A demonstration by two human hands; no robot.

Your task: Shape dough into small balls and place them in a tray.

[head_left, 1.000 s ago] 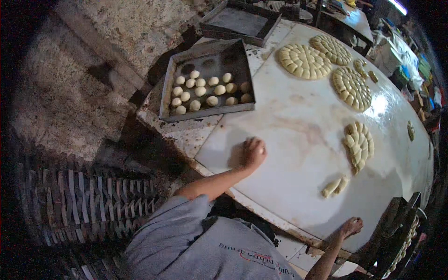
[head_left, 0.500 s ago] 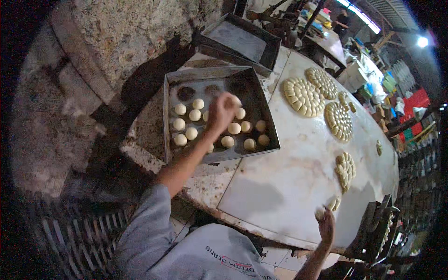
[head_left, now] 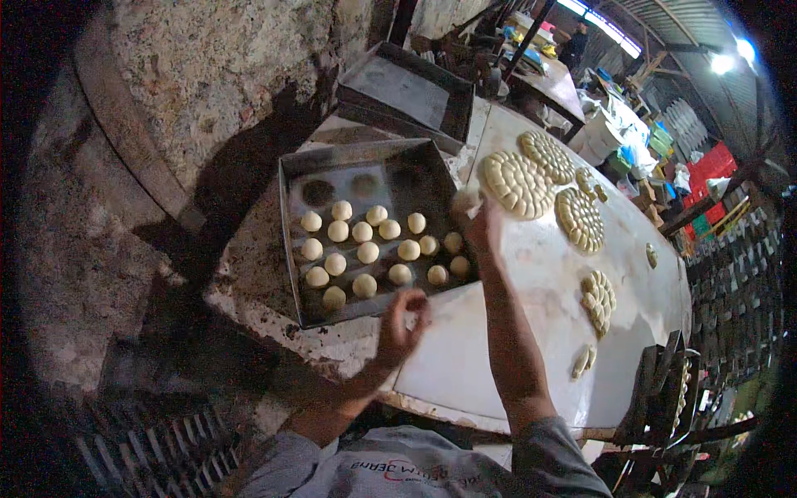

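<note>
Dough balls [head_left: 367,252] stood in the square metal tray [head_left: 286,224], loosely spaced, with most of its near part and middle filled. Its far end was bare metal with dark round marks, so you seemed to have that strip left. To the right of the tray lay three segmented dough rounds [head_left: 519,187], which looked complete. Nearer you, also right of the tray, a curved cluster of dough pieces [head_left: 598,300] looked only partly built, with a small pair of pieces [head_left: 584,361] just below it.

Your right hand [head_left: 487,226] was at the tray's right rim, its fingers closed on a pale lump of dough [head_left: 466,202]; blur hid its exact shape and whether the hand touched the rim. Your left hand [head_left: 404,319] was just outside the tray's near rim, thumb and fingers curved apart, with nothing visible between them.

The tray's walls rose around the balls, so your hands had to clear them. Beyond the tray, a second tray [head_left: 407,87] crowded the far side. The widest open room was on the white tabletop [head_left: 465,349], right of the tray and toward you, ending at the table's near edge.
</note>
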